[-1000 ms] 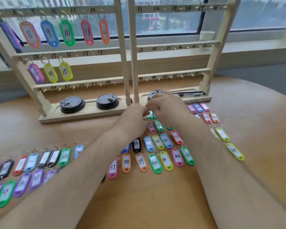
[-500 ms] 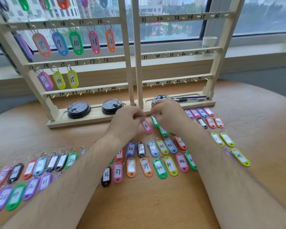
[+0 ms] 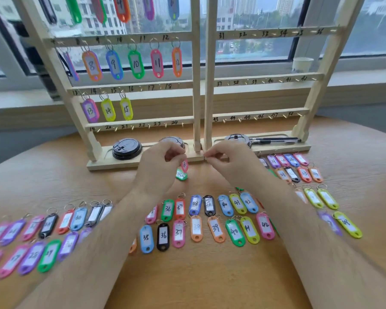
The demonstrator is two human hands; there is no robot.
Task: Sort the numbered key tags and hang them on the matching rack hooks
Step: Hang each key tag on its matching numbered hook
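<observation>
The left grip (image 3: 163,162) is closed on a pink tag (image 3: 184,165), which hangs just under its curled fingertips; its number is too blurred to read. A green tag (image 3: 181,175) lies on the desk (image 3: 210,275) just below that. The right grip (image 3: 228,160) is just to the right, thumb and forefinger pressed together; I cannot tell whether they hold anything. Both grips are in front of the base of the rack (image 3: 196,85). A black lid (image 3: 126,148) sits left of the left grip, and pens (image 3: 274,140) lie beyond the right one. Hung tags (image 3: 136,63) dangle up-left of the left grip, and loose tags (image 3: 215,228) lie in rows nearer the person
</observation>
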